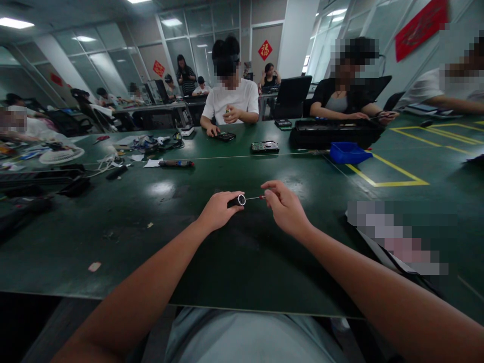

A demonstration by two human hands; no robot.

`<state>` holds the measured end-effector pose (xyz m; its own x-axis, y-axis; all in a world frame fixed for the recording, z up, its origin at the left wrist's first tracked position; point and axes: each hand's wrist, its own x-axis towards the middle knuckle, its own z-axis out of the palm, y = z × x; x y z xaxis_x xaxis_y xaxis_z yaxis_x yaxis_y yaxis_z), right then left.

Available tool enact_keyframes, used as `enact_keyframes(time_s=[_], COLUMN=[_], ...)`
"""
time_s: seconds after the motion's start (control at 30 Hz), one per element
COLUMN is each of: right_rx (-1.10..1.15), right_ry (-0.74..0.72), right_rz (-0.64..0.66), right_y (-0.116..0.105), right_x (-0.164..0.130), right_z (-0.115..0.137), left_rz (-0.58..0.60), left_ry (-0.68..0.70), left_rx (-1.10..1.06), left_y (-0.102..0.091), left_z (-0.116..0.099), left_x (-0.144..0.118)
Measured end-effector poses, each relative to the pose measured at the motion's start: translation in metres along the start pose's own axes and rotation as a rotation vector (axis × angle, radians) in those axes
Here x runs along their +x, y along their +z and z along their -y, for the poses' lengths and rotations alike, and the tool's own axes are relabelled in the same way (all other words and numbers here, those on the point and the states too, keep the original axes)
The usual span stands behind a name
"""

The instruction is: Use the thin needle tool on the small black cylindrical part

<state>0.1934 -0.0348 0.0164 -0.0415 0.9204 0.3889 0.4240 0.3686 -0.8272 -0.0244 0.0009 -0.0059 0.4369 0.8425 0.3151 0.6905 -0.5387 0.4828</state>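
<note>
My left hand (pixel 218 210) is closed around a short black screwdriver handle (pixel 237 201) with a silver collar, held just above the green table (pixel 242 262). A thin metal bit (pixel 254 197) with a small red band sticks out of the handle toward the right. My right hand (pixel 285 206) pinches the far end of that bit between thumb and fingertips. Both hands hover near the table's middle, close together, forearms reaching in from the bottom corners.
A blue bin (pixel 348 152) sits inside yellow floor-tape lines (pixel 393 176) at right. A hard drive (pixel 265 147) and another screwdriver (pixel 176 163) lie farther back. Cables and clutter (pixel 151 143) fill the far left. Other people sit across the table. A blurred object (pixel 401 237) lies by my right arm.
</note>
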Motion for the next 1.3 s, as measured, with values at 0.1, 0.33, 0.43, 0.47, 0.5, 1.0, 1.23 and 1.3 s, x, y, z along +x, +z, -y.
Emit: enact_keyframes(time_s=[0.1, 0.33, 0.43, 0.47, 0.5, 1.0, 1.23, 1.3], right_rx=[-0.016, 0.183, 0.341, 0.4, 0.46, 0.58, 0.556, 0.509], right_ry=[0.018, 0.084, 0.126, 0.152, 0.185, 0.397, 0.269, 0.188], right_rz=[0.031, -0.058, -0.062, -0.071, -0.091, -0.223, -0.317, -0.322], right_y=[-0.001, 0.005, 0.009, 0.01, 0.011, 0.01, 0.001, 0.0], right_x=[0.001, 0.003, 0.005, 0.006, 0.008, 0.02, 0.019, 0.017], right_z=[-0.001, -0.004, -0.008, -0.01, -0.013, -0.032, -0.021, -0.017], left_rz=[0.003, 0.001, -0.005, 0.001, 0.006, 0.017, -0.057, -0.05], left_ry=[0.004, -0.027, -0.02, 0.006, 0.042, -0.003, -0.163, -0.193], left_rx=[-0.005, -0.015, -0.024, -0.022, -0.012, 0.05, -0.234, -0.274], left_y=[0.0, -0.002, -0.002, -0.002, -0.003, -0.008, -0.009, -0.009], left_z=[0.0, -0.002, -0.003, -0.003, -0.003, 0.003, -0.003, -0.005], left_x=[0.0, 0.001, 0.001, 0.001, 0.002, 0.005, 0.006, 0.008])
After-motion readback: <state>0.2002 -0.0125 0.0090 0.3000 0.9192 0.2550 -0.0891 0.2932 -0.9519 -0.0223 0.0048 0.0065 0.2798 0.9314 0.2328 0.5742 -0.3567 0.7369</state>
